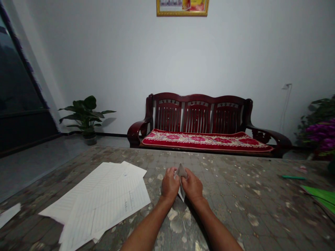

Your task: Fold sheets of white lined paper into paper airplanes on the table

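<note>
At the lower center of the frame, I am watching two bare hands gripping one folded piece of paper point(180, 170) over a floral-patterned tablecloth point(225, 216). The left hand point(170, 183) and the right hand point(193, 184) are both curling in, thumbs and fingers pinching the paper from either side, one pointed corner rising between them and another pointing down below. At lower left, I am seeing at least three lined sheets point(107, 198) overlapping in a pile, their exact count being hidden; one white paper point(9, 215) is lying at the left edge. At lower right, one green pen point(293, 177) is resting near one flat, bright green item point(320, 196). Across the middle, one carved wooden settee point(197, 113) is bearing one red floral runner point(206, 141). One potted plant point(87, 113) is standing at middle left, purple flowers point(323, 134) are showing at the right edge, and one gold-framed picture point(182, 14) is hanging at top center.
</note>
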The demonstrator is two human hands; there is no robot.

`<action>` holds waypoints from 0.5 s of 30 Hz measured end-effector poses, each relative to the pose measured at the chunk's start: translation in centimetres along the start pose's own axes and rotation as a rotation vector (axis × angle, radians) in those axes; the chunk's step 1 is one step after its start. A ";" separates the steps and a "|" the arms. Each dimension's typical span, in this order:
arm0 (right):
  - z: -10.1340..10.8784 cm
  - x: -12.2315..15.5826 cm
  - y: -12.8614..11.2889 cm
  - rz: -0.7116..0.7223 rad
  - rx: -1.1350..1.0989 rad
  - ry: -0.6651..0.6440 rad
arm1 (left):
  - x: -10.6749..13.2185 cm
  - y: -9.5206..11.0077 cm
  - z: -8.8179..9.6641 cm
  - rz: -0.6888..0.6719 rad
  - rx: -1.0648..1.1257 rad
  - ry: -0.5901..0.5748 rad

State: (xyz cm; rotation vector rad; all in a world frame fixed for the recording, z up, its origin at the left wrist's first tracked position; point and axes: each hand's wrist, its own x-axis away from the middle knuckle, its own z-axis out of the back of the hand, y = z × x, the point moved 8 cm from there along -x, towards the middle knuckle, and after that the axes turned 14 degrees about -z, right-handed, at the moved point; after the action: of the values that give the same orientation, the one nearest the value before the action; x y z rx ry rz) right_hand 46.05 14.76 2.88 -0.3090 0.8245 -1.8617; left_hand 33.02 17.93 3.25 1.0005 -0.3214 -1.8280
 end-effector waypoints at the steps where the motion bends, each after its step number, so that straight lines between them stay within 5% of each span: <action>1: 0.0 0.0 0.0 0.001 0.002 -0.005 | 0.1 0.1 0.2 -0.012 0.000 0.011; 15: 1.0 0.1 0.5 -0.034 -0.041 0.054 | 0.8 0.4 1.2 -0.096 0.144 0.159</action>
State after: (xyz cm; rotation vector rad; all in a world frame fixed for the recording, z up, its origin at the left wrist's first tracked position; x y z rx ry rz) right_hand 46.95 14.20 3.22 -0.3011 0.9000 -1.8938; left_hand 32.22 16.84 3.86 1.2727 -0.3162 -1.8177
